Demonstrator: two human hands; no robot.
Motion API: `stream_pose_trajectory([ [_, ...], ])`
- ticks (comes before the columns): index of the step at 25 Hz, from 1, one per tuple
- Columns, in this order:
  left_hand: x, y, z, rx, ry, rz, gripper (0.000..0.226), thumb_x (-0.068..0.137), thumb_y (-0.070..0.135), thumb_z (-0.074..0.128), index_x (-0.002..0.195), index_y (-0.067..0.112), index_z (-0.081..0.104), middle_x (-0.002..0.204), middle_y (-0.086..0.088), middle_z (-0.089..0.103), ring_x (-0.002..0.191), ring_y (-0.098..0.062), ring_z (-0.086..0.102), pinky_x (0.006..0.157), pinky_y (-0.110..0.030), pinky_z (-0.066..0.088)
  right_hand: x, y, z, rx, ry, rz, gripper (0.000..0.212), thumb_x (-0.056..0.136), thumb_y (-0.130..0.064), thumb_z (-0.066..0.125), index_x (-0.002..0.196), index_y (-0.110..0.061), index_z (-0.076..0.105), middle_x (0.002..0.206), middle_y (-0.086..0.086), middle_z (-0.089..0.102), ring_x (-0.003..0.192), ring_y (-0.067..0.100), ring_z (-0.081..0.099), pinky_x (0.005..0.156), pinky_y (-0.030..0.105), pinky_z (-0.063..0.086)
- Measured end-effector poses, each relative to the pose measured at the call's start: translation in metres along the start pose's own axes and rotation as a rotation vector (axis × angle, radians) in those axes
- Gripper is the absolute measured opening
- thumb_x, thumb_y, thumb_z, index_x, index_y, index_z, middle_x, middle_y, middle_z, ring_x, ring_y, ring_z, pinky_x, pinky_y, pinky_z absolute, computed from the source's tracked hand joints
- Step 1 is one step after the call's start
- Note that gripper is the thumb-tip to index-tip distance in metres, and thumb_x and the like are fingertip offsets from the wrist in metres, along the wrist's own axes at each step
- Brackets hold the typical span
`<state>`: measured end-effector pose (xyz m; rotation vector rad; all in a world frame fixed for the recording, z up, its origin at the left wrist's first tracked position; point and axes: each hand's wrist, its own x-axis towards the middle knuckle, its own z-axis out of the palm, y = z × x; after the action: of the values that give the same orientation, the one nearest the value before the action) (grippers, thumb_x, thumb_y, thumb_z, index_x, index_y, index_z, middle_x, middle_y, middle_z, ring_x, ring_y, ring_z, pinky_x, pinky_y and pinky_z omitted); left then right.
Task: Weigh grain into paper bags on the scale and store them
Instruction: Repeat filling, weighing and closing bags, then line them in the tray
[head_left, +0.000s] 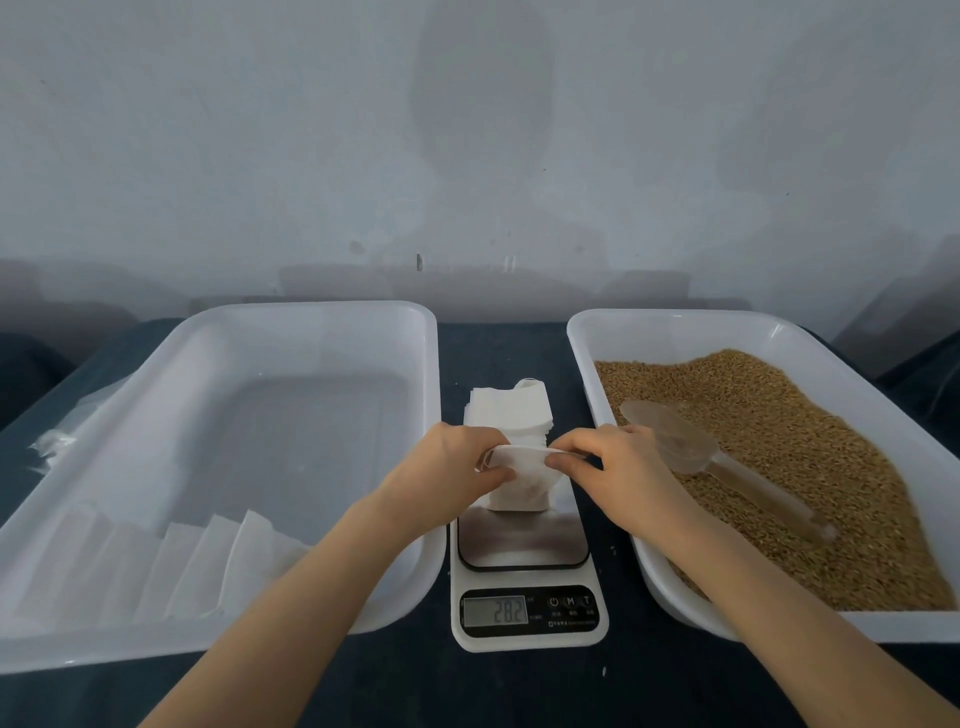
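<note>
Paper, white, thin: 1 paper bag (519, 493), standing upright on the far part of the scale (522, 545) platform.

Hold: left hand (457, 457) and right hand (618, 457) each pinch the bag's mouth, 1 on either side, thumb against fingertips, drawing the rim into an open oval.

Handling (judged): very light, soft and easily creased; a faint tan tint low in the wall suggests some grain is inside. It will slump or tip if let go carelessly. Best taken by the top rim, as now, or lifted with 1 palm under the base once loaded. The paper looks dry and not slippery, but could tear if tugged hard.

Display (496, 612): digits 2, 8, 2; decimal point unclear. The reading is probably affected by the hands' contact.

Behind the scale: stack of empty bags (506, 410), flat, on the dark bench (498, 348).

Right: right tray (675, 314), white plastic, holding loose tan grain (805, 467) with 1 translucent scoop (691, 441) lying on top, handle toward the person.

Left: left tray (311, 306), white plastic, with a row of white bags (208, 561) leaning along its near end.
</note>
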<state>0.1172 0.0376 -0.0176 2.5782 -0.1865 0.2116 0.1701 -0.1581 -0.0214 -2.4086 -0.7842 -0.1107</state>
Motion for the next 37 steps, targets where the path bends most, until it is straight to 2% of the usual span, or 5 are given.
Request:
stream_pose_trajectory([
  [5, 0.001, 0.002, 0.0, -0.097, -0.067, -0.03, 0.019, 0.083, 0.035, 0.07, 0.099, 0.025, 0.07, 0.084, 0.007, 0.068, 0.076, -0.011, 0.06, 0.071, -0.019, 0.046, -0.001, -0.003, -0.001, 0.066, 0.022, -0.064, 0.015, 0.085, -0.036, 0.064, 0.09, -0.026, 0.073, 0.078, -0.001, 0.067, 0.079, 0.011, 0.053, 0.084, 0.017, 0.032],
  [10, 0.005, 0.005, 0.0, -0.087, -0.063, -0.094, 0.038, 0.086, 0.033, 0.065, 0.054, 0.022, 0.048, 0.051, 0.008, 0.043, 0.05, -0.008, 0.039, 0.052, -0.019, 0.033, 0.0, -0.008, -0.006, 0.289, 0.043, -0.047, 0.008, 0.087, -0.025, 0.063, 0.091, -0.026, 0.071, 0.076, -0.012, 0.069, 0.071, 0.004, 0.062, 0.065, 0.014, 0.048],
  [19, -0.038, -0.018, -0.096, -0.316, 0.27, -0.451, 0.012, 0.083, 0.021, 0.065, 0.073, 0.015, 0.068, 0.061, 0.004, 0.067, 0.054, -0.007, 0.065, 0.057, -0.02, 0.054, 0.001, -0.012, -0.009, 0.43, 0.124, 0.022, 0.013, 0.095, -0.025, 0.049, 0.094, -0.031, 0.061, 0.077, -0.018, 0.067, 0.062, 0.0, 0.061, 0.063, 0.007, 0.044],
  [25, -0.098, -0.055, -0.094, -0.198, -0.076, -0.834, 0.011, 0.086, 0.008, 0.052, 0.096, 0.011, 0.055, 0.09, -0.01, 0.064, 0.069, -0.02, 0.069, 0.055, -0.025, 0.057, 0.001, -0.009, -0.007, 0.401, 0.158, 0.015, 0.015, 0.096, -0.021, 0.049, 0.096, -0.027, 0.063, 0.072, -0.016, 0.067, 0.062, 0.0, 0.061, 0.058, 0.006, 0.043],
  [37, -0.102, -0.051, -0.089, 0.263, -0.511, -0.759, 0.071, 0.094, 0.037, 0.047, 0.152, 0.025, 0.008, 0.151, 0.003, 0.034, 0.113, -0.01, 0.055, 0.101, -0.025, 0.04, -0.002, -0.007, -0.008, 0.34, 0.171, 0.021, 0.016, 0.096, -0.02, 0.048, 0.097, -0.03, 0.061, 0.072, -0.013, 0.066, 0.061, -0.001, 0.06, 0.057, 0.008, 0.044],
])
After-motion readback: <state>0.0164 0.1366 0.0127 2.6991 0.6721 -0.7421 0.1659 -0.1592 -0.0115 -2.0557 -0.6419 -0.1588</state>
